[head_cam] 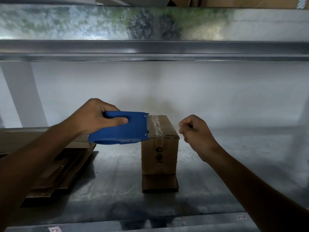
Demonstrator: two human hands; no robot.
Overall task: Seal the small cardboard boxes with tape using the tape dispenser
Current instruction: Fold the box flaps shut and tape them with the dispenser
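Observation:
A small brown cardboard box (159, 156) stands upright on the metal shelf (217, 190), with a flap sticking out at its base toward me. Clear tape (156, 127) runs across its top and a little down the near face. My left hand (95, 117) grips a blue tape dispenser (120, 131), whose front edge rests at the left side of the box top. My right hand (195, 131) hovers just right of the box as a closed fist, apart from the box, with nothing visible in it.
A stack of flattened cardboard (55, 171) lies on the shelf at the left, under my left forearm. Another metal shelf (150, 47) hangs overhead. A white wall (200, 91) closes the back. More cardboard shows at the top right.

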